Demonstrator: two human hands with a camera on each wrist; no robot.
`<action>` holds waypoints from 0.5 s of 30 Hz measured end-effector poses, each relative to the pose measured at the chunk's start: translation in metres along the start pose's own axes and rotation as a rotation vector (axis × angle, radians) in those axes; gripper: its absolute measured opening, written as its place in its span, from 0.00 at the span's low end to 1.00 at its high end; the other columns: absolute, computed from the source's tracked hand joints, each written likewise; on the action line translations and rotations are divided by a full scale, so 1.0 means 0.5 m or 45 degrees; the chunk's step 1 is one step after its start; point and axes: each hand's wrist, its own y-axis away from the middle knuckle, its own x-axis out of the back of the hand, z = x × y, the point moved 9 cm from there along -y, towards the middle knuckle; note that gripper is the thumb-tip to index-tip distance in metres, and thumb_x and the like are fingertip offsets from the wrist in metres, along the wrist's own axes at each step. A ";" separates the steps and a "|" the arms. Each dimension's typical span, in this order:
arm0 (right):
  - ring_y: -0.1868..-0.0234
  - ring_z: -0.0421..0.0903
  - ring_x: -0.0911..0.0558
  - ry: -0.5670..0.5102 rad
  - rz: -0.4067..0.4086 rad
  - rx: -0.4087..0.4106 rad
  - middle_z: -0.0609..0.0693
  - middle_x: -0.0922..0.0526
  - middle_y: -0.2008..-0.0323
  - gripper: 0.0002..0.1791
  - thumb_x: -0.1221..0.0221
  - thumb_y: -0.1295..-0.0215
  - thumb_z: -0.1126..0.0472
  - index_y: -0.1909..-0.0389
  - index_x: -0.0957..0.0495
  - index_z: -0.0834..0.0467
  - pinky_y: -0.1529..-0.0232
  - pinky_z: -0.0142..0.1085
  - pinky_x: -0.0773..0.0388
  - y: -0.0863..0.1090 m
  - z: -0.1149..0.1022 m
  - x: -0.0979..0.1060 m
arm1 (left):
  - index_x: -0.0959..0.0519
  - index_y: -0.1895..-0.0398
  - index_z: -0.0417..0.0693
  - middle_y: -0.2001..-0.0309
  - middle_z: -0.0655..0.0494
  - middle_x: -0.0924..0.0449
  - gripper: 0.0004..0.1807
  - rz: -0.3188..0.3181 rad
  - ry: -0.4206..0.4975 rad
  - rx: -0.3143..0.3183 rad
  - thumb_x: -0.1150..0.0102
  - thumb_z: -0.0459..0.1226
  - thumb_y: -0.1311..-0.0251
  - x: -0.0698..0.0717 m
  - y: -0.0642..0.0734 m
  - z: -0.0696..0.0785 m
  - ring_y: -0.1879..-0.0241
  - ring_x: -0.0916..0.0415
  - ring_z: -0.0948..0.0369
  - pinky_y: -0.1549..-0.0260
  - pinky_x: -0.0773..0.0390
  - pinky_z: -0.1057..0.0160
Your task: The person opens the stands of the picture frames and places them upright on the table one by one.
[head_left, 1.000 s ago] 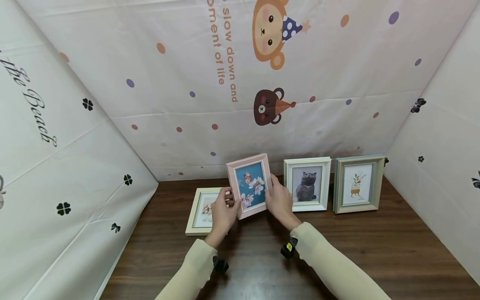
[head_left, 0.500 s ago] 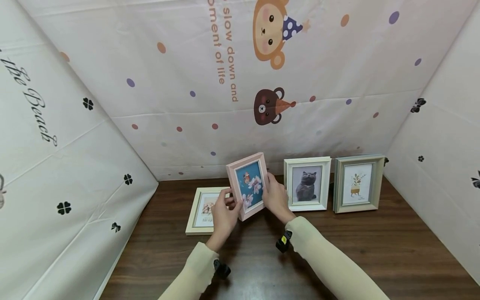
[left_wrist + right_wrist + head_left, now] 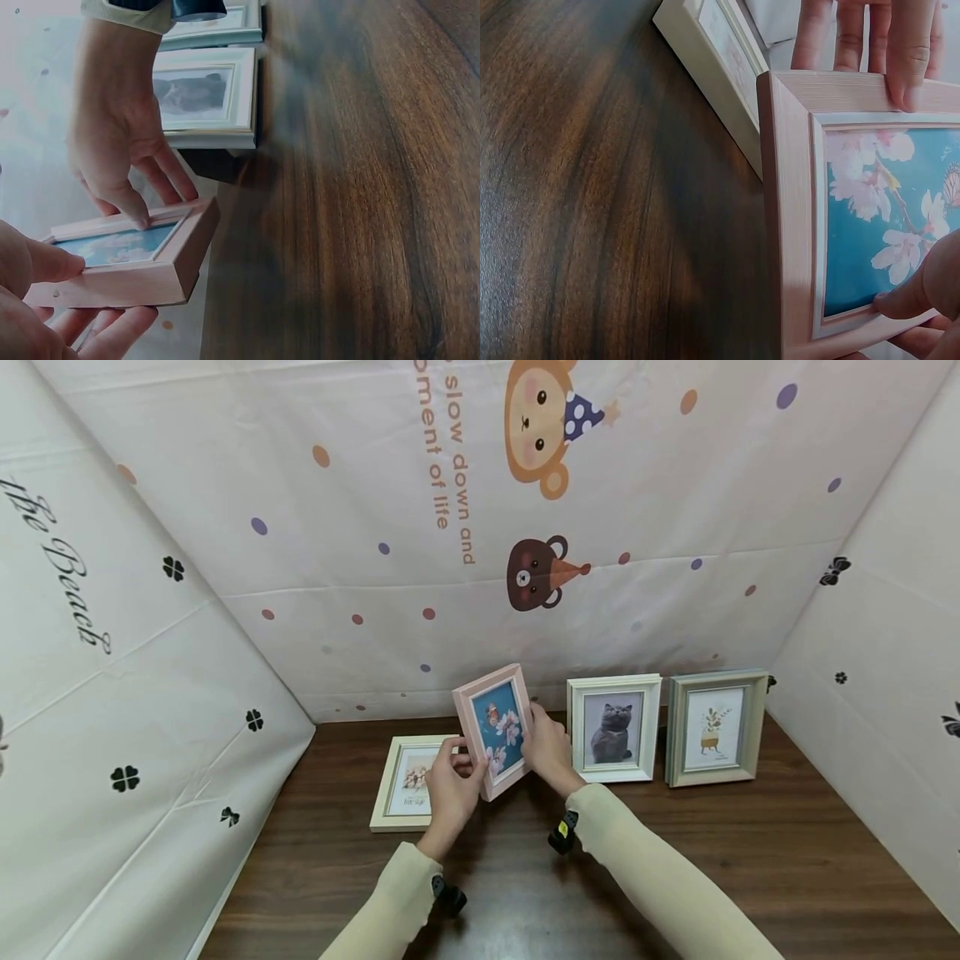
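Observation:
Both my hands hold a pink picture frame with blossoms and a butterfly on blue. It is tilted, and whether its lower edge touches the table cannot be told. My left hand grips its left side, the thumb on the front and the fingers behind, as the left wrist view shows. On the opposite side my right hand grips it, with its thumb over the front edge. Just left of it a cream picture frame leans low or lies on the table, partly covered by my left hand.
A white picture frame with a grey cat photo stands to the right. Beside it stands a greenish-beige picture frame with a plant print. All are on a dark wooden table, before a printed fabric wall.
The pink picture frame has turned so that its right side swings back and its front faces more to the right. My right hand has moved slightly left with it.

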 end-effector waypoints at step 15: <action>0.43 0.69 0.24 0.012 0.115 0.226 0.70 0.26 0.40 0.40 0.37 0.31 0.64 0.21 0.43 0.61 0.51 0.61 0.22 0.031 -0.071 0.042 | 0.21 0.54 0.44 0.74 0.53 0.13 0.20 -0.029 0.035 -0.033 0.23 0.29 0.48 -0.001 -0.004 -0.002 0.72 0.15 0.58 0.71 0.14 0.58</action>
